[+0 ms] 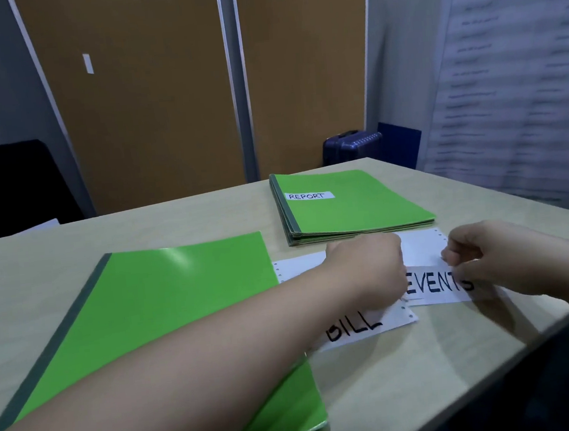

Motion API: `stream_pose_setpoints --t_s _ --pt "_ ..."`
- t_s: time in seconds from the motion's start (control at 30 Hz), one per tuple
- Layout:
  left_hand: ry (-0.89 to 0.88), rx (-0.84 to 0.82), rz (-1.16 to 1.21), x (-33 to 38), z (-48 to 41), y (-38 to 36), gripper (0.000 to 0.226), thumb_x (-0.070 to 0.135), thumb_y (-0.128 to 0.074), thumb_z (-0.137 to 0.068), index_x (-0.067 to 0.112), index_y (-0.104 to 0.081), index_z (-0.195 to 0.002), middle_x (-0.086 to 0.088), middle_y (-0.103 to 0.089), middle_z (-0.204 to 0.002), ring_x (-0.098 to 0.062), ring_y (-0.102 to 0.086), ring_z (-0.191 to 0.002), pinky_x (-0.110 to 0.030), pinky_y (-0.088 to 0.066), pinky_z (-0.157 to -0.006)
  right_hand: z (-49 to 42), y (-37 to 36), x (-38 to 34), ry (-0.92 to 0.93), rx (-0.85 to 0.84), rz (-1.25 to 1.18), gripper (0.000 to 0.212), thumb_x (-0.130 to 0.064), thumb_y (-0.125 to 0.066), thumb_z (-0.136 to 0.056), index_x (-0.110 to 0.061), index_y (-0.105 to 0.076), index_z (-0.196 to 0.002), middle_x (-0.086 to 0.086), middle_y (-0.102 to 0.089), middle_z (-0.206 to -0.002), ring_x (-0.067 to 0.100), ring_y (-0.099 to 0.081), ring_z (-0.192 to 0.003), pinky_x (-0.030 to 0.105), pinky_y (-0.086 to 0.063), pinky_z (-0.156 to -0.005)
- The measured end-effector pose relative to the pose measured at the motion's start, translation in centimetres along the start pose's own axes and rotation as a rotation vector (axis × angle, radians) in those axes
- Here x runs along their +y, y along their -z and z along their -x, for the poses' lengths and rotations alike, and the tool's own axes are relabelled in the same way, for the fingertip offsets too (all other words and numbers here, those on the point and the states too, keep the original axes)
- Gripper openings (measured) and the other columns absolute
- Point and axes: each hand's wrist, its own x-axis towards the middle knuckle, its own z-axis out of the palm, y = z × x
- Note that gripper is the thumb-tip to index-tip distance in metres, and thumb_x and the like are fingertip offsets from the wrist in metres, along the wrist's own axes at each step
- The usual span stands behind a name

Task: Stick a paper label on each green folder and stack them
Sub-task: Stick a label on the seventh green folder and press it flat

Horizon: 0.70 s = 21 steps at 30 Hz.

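A bare green folder [168, 315] lies at the near left of the table, my left forearm crossing over it. Farther back sits a stack of green folders [354, 205]; its top one carries a white REPORT label [309, 196]. Between them lies a white label sheet [420, 248] with punched edges. An EVENTS label [434, 286] is lifted off the sheet. My left hand [367, 273] pinches its left end and my right hand [486, 259] pinches its right end. A BILL label [355, 327] lies on the sheet below my left hand.
The beige table [427, 374] ends at its front right edge close to my right arm. Brown partition boards [149, 100] stand behind it. A blue suitcase [349, 146] sits past the far edge, and a black chair back [15, 183] is at far left.
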Motion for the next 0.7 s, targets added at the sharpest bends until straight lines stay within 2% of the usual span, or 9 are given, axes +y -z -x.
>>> stream_pose_setpoints --t_s 0.07,0.1,0.2,0.23,0.33,0.43,0.5,0.57,0.7 --pt "-0.011 -0.048 0.173 -0.5 0.2 1.0 0.011 0.021 -0.048 -0.097 0.017 -0.052 -0.087 0.0 -0.059 -0.091 -0.022 -0.054 -0.083 -0.028 -0.041 -0.067 -0.3 0.5 -0.3 0.027 0.029 -0.016 0.018 -0.002 -0.063 -0.079 -0.017 -0.059 -0.069 0.008 -0.069 -0.079 0.032 -0.063 -0.077 0.043 -0.05 -0.072" --pt "-0.012 -0.055 0.238 -0.8 0.4 1.5 0.011 0.023 -0.049 -0.097 0.017 -0.054 -0.089 -0.001 -0.059 -0.092 -0.021 -0.054 -0.083 -0.027 -0.041 -0.064 -0.4 0.7 -0.5 0.051 0.046 -0.031 0.02 -0.002 -0.062 -0.081 -0.017 -0.058 -0.068 0.009 -0.067 -0.075 0.032 -0.06 -0.071 0.042 -0.048 -0.068" --pt "0.002 -0.004 0.314 -2.1 1.1 3.1 0.018 0.025 -0.051 -0.098 0.011 -0.06 -0.102 -0.006 -0.064 -0.108 -0.022 -0.059 -0.096 -0.03 -0.047 -0.076 -0.6 1.3 -1.9 0.148 0.107 -0.079 0.022 -0.004 -0.061 -0.085 -0.018 -0.056 -0.068 0.003 -0.06 -0.067 0.021 -0.049 -0.06 0.036 -0.041 -0.06" --pt "0.004 0.019 0.325 -2.7 1.4 3.7 0.019 0.026 -0.051 -0.098 0.01 -0.061 -0.103 -0.006 -0.064 -0.109 -0.02 -0.06 -0.093 -0.029 -0.047 -0.074 -0.6 1.3 -2.6 0.182 0.128 -0.108 0.021 -0.004 -0.06 -0.086 -0.017 -0.056 -0.07 0.003 -0.059 -0.066 0.019 -0.047 -0.059 0.034 -0.039 -0.058" --pt "0.02 0.071 0.36 -5.1 3.0 6.4 0.014 0.025 -0.054 -0.096 0.013 -0.061 -0.094 0.003 -0.061 -0.082 -0.004 -0.049 -0.059 -0.017 -0.037 -0.049 -0.4 0.8 -5.4 0.275 0.177 -0.187 0.015 -0.005 -0.058 -0.087 -0.014 -0.057 -0.075 0.0 -0.057 -0.065 0.015 -0.044 -0.056 0.028 -0.035 -0.052" --pt "0.084 0.073 0.371 -8.3 5.3 9.1 0.012 0.024 -0.058 -0.094 0.017 -0.061 -0.084 0.008 -0.05 -0.064 0.003 -0.038 -0.038 -0.013 -0.031 -0.038 -0.4 -0.5 -8.6 0.347 0.141 -0.283 0.013 -0.008 -0.062 -0.086 -0.017 -0.06 -0.077 -0.001 -0.06 -0.068 0.014 -0.049 -0.058 0.031 -0.042 -0.057" --pt "0.141 0.05 0.372 -10.6 7.3 10.6 0.011 0.022 -0.06 -0.093 0.016 -0.063 -0.084 0.01 -0.051 -0.063 0.003 -0.036 -0.037 -0.012 -0.03 -0.039 -0.5 -1.8 -10.8 0.395 0.083 -0.299 0.011 -0.012 -0.065 -0.085 -0.018 -0.061 -0.077 0.0 -0.061 -0.067 0.015 -0.05 -0.06 0.034 -0.044 -0.061" --pt "0.196 0.021 0.376 -13.0 9.6 11.8 0.009 0.02 -0.061 -0.092 0.016 -0.065 -0.085 0.01 -0.054 -0.066 0.002 -0.04 -0.044 -0.012 -0.033 -0.045 -0.5 -3.2 -13.4 0.45 0.016 -0.296 0.01 -0.015 -0.065 -0.086 -0.016 -0.061 -0.076 0.003 -0.059 -0.067 0.016 -0.048 -0.061 0.032 -0.042 -0.06" --pt "0.291 -0.035 0.396 -17.6 14.0 13.0 0.01 0.016 -0.065 -0.088 0.016 -0.067 -0.079 0.01 -0.056 -0.067 -0.005 -0.042 -0.059 -0.024 -0.033 -0.06 -0.2 -6.0 -18.8 0.538 -0.121 -0.235 0.015 -0.02 -0.063 -0.087 -0.019 -0.057 -0.073 -0.003 -0.058 -0.066 0.014 -0.049 -0.06 0.026 -0.041 -0.056"
